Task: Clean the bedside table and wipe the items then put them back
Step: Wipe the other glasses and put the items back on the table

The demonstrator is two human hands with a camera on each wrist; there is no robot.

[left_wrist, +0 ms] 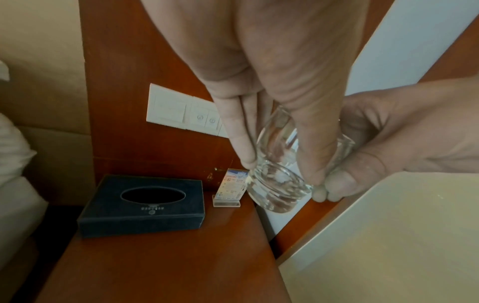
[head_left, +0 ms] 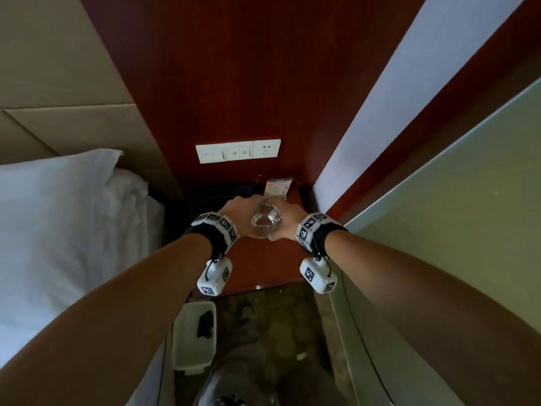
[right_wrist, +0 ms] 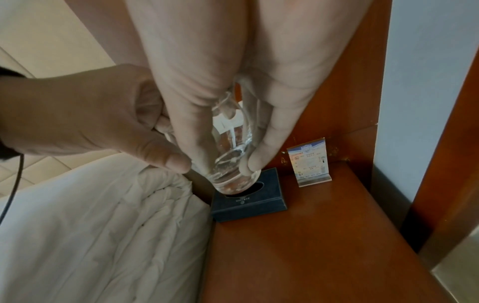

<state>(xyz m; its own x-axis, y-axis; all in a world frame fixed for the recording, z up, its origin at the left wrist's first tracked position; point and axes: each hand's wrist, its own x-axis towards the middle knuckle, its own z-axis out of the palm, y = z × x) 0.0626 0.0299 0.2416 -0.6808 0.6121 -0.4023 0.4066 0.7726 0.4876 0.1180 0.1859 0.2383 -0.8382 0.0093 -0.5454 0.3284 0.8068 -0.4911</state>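
Note:
A clear drinking glass (head_left: 266,222) hangs above the wooden bedside table (head_left: 272,259), held between both hands with its thick base (left_wrist: 278,190) downward. My left hand (head_left: 241,212) grips it from the left with fingers (left_wrist: 242,143) and thumb down its sides. From the right, my right hand (head_left: 288,221) pinches it near the base, fingertips (right_wrist: 250,164) on the wall of the glass (right_wrist: 229,164). A dark blue tissue box (left_wrist: 141,205) lies at the table's back left. A small printed card stand (left_wrist: 230,187) stands upright at the back, near the wall.
A bed with white duvet (right_wrist: 90,225) borders the table's left edge. On the wood panel above the table sits a white switch and socket plate (head_left: 237,150). A white bin (head_left: 194,335) stands on the floor in front. A pale panel (left_wrist: 388,235) closes the right.

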